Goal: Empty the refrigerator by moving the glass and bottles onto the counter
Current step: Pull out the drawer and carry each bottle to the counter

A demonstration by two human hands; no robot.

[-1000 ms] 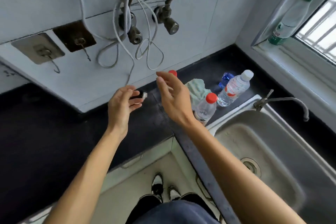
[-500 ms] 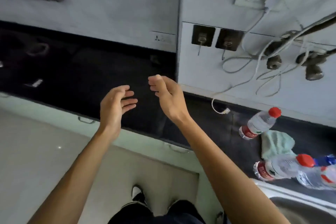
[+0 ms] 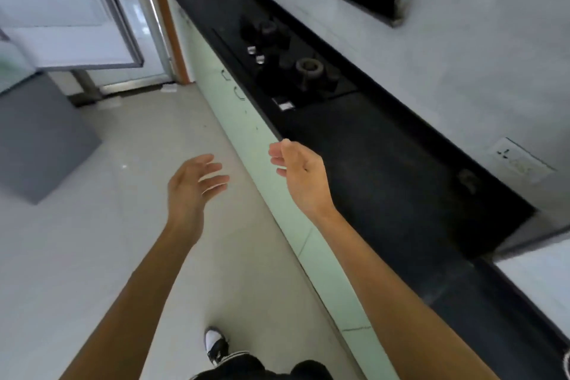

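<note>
Two empty hands: my left hand (image 3: 192, 185) hovers over the floor (image 3: 108, 225), my right hand (image 3: 300, 176) beside the worktop (image 3: 385, 163) edge, fingers relaxed. No bottle is in sight; the refrigerator (image 3: 71, 25) stands open ahead-left. I judge a fetch trip: next, reach inside.

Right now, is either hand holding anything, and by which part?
Nothing is held: the left hand and the right hand are both open and empty.

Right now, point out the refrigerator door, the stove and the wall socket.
refrigerator door (image 3: 66, 40), head view, on its white inner panel.
stove (image 3: 308, 68), head view, on the nearer burner ring.
wall socket (image 3: 521, 160), head view, on the middle of its white plate.
</note>
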